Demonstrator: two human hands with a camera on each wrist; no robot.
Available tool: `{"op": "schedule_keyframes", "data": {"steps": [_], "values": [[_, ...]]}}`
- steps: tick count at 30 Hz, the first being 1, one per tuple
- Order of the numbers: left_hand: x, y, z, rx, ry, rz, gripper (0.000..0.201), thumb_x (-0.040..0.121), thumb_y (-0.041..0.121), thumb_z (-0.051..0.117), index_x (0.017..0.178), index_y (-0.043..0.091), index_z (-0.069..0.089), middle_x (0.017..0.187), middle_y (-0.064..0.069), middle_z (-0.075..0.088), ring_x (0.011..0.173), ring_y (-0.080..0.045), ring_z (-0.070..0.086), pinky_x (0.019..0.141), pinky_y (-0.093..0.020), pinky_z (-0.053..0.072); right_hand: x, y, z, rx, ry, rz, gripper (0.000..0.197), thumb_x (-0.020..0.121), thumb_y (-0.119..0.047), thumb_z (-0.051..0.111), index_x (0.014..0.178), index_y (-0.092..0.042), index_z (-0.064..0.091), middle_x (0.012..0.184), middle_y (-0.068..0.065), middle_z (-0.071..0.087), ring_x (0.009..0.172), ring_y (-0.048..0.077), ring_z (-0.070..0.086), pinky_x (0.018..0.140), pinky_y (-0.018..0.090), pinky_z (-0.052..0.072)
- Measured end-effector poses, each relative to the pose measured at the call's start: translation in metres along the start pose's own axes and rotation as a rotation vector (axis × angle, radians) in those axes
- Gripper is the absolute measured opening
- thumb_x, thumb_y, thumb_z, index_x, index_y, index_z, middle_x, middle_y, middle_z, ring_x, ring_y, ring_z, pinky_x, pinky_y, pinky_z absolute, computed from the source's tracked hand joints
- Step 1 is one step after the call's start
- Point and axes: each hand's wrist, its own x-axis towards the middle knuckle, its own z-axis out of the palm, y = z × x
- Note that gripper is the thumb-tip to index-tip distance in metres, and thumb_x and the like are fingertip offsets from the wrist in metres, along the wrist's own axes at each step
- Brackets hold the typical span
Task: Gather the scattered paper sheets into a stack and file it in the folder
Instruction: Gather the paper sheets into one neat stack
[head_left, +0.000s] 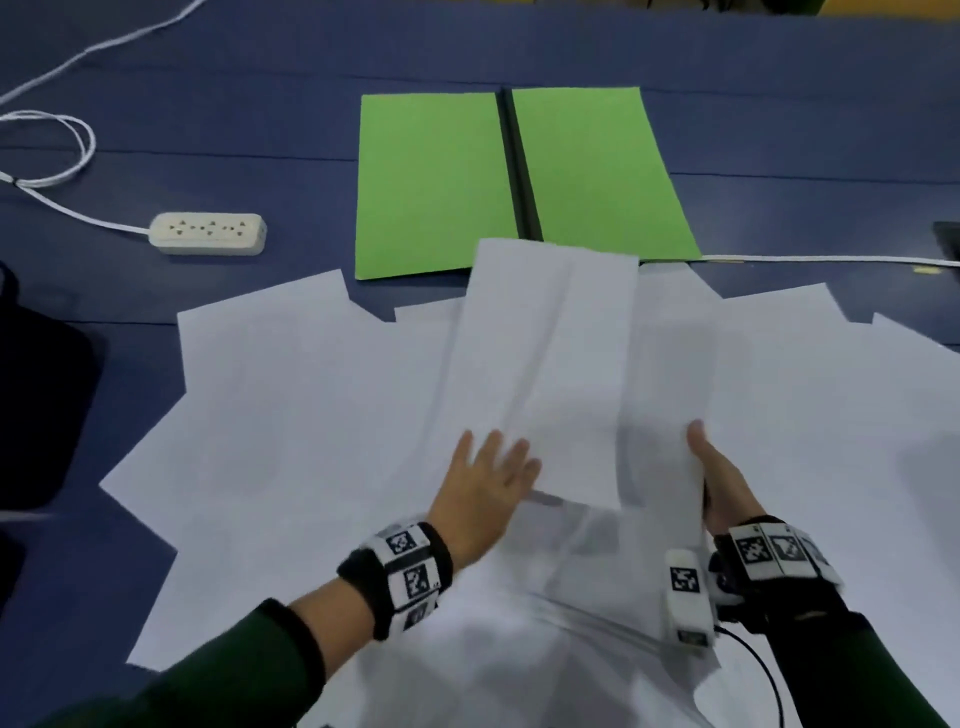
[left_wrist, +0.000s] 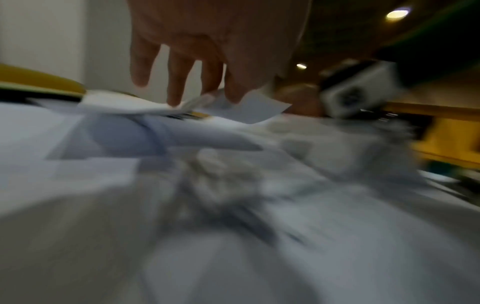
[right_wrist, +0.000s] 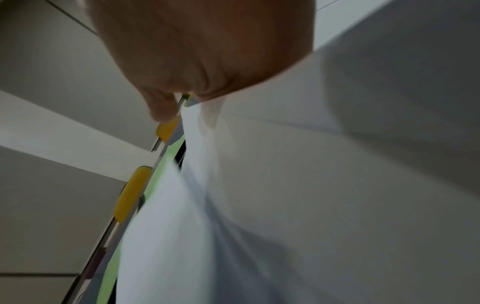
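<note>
While my left hand (head_left: 485, 480) presses flat with straight fingers on the paper sheets (head_left: 291, 415) fanned across the table (head_left: 260, 130), my right hand (head_left: 719, 480) pinches a lifted sheet's edge; the green folder (head_left: 436, 182) lies open just beyond

We're looking up along our right hand (right_wrist: 205, 51), which fills the top of the view. The thumb (right_wrist: 162, 107) is on one side of a white paper sheet (right_wrist: 285, 185) and the palm on the other, so the sheet's edge is pinched. It bows down toward the camera, blurred. Left of it is a thin strip of green folder (right_wrist: 158, 179) with a dark line in it. Yellow pieces (right_wrist: 132, 193) line a rail beside that. Grey panels (right_wrist: 52, 72) sit behind.
</note>
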Motion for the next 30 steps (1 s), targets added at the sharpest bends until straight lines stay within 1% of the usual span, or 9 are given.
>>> {"op": "schedule_keyframes", "data": {"steps": [3,7,10,13,16,22,26,28,30], "values": [[-0.034,0.044,0.013,-0.042,-0.037,0.199,0.047,0.068,0.031,0.061,0.112,0.023,0.044,0.110,0.000,0.069,0.102,-0.029,0.056,0.092,-0.053,0.043,-0.008,-0.004,0.010,-0.007,-0.103,-0.018,0.072,0.061,-0.069,0.065,0.114,-0.021,0.062,0.104,0.001,0.072,0.095,0.019,0.068,0.082,0.040,0.053],[-0.050,0.041,0.013,-0.220,-0.003,0.280,0.048,0.079,0.057,0.041,0.122,0.035,0.046,0.119,0.003,0.063,0.096,-0.016,0.062,0.091,-0.041,0.051,-0.003,0.004,0.025,-0.328,0.114,-0.160,0.060,0.066,-0.002,0.078,0.121,0.003,0.053,0.118,0.022,0.062,0.102,0.031,0.060,0.085,0.038,0.048],[-0.048,-0.024,0.012,-0.324,0.241,-0.353,0.049,0.078,0.047,0.048,0.122,0.025,0.048,0.122,-0.008,0.060,0.107,-0.028,0.058,0.096,-0.040,0.043,-0.004,0.007,0.030,-0.400,0.132,-0.195,0.058,0.069,0.011,0.072,0.121,0.008,0.048,0.120,0.026,0.058,0.108,0.038,0.057,0.086,0.039,0.046],[-0.074,-0.107,0.000,-0.443,0.053,-1.272,0.073,0.081,0.043,0.062,0.141,0.013,0.032,0.149,-0.016,0.026,0.136,-0.036,0.025,0.110,-0.048,0.020,-0.009,0.009,0.037,-0.365,0.053,-0.166,0.056,0.070,0.014,0.070,0.121,0.007,0.049,0.116,0.026,0.059,0.107,0.040,0.058,0.090,0.047,0.047],[-0.107,-0.153,-0.001,-0.523,-0.078,-1.659,0.107,0.066,0.060,0.070,0.143,0.006,0.020,0.147,-0.022,0.021,0.135,-0.039,0.020,0.109,-0.055,0.021,-0.015,0.014,0.059,-0.403,-0.019,-0.143,0.051,0.072,0.013,0.068,0.120,0.008,0.049,0.110,0.021,0.060,0.097,0.031,0.057,0.082,0.041,0.049],[-0.123,-0.177,0.002,-0.697,-0.121,-1.718,0.108,0.063,0.052,0.078,0.138,-0.001,0.020,0.138,-0.024,0.035,0.126,-0.040,0.038,0.102,-0.051,0.037,-0.017,0.040,0.131,-0.496,0.061,-0.210,0.036,0.080,-0.004,0.066,0.114,0.002,0.058,0.114,0.021,0.062,0.102,0.031,0.059,0.091,0.040,0.047],[-0.134,-0.187,0.002,-1.098,-0.107,-1.587,0.098,0.056,0.042,0.085,0.131,-0.002,0.041,0.133,-0.018,0.051,0.118,-0.034,0.053,0.094,-0.042,0.049,-0.030,0.055,0.178,-0.823,0.234,-0.292,0.042,0.087,-0.027,0.059,0.122,-0.007,0.055,0.140,0.009,0.037,0.129,0.031,0.034,0.103,0.039,0.031],[-0.143,-0.187,-0.005,-1.255,-0.178,-1.470,0.073,0.065,0.030,0.083,0.124,0.001,0.052,0.118,-0.013,0.062,0.103,-0.030,0.061,0.073,-0.036,0.055,-0.039,0.063,0.196,-0.889,0.265,-0.298,0.042,0.088,-0.030,0.055,0.127,-0.013,0.053,0.150,0.001,0.024,0.136,0.027,0.021,0.109,0.041,0.022],[-0.151,-0.184,-0.018,-1.348,-0.287,-1.325,0.048,0.070,0.011,0.079,0.113,0.003,0.061,0.105,-0.011,0.069,0.093,-0.028,0.065,0.079,-0.037,0.054,-0.040,0.070,0.204,-0.877,0.257,-0.301,0.044,0.089,-0.028,0.055,0.130,-0.013,0.051,0.154,-0.002,0.019,0.141,0.023,0.014,0.113,0.040,0.016]]}}
